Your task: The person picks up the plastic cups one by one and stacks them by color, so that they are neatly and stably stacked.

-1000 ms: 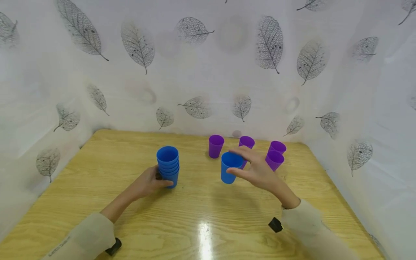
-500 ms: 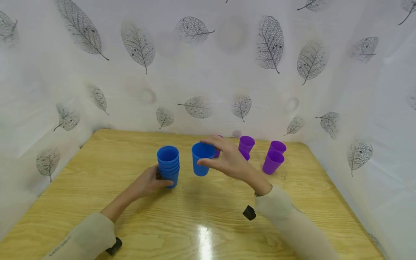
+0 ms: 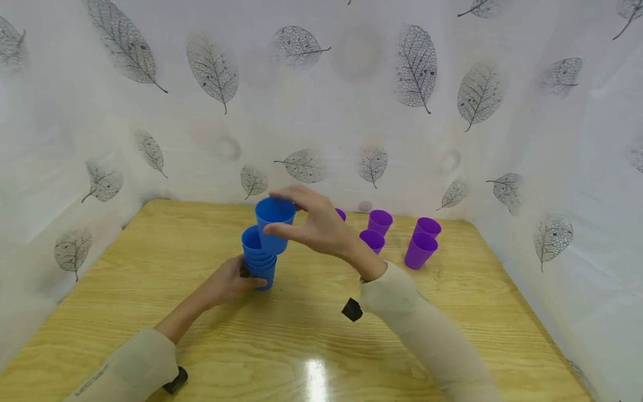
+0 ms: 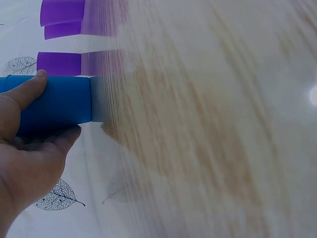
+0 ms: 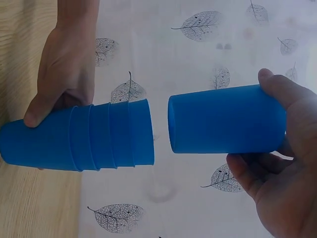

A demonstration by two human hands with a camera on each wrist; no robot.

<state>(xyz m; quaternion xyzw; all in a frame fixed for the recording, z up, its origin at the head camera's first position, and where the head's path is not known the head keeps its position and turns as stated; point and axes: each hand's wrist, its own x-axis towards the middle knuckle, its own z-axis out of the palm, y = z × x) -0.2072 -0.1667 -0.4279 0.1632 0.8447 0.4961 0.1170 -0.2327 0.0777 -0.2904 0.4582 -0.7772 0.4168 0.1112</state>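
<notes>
My left hand [image 3: 232, 283] grips the lowest part of a stack of nested blue cups [image 3: 259, 262], which stands upright on the wooden table. In the left wrist view, the thumb and fingers wrap the bottom blue cup [image 4: 59, 101]. Held by its sides near the rim, a single blue cup [image 3: 276, 234] is in my right hand [image 3: 321, 223], above and slightly right of the stack. The right wrist view shows a narrow gap between this cup's base [image 5: 171, 124] and the stack's top rim [image 5: 150, 133]; the two are apart.
Several purple cups stand toward the back right: one pair close together [image 3: 421, 250], another pair at the middle [image 3: 380, 222], and one [image 3: 341, 214] mostly hidden behind my right hand. A leaf-patterned white sheet [image 3: 321, 111] walls the table's [image 3: 301, 335] back and sides.
My right hand has carried the single blue cup leftward and up, from near the purple cups to over the stack. The left hand and its stack have stayed in place.
</notes>
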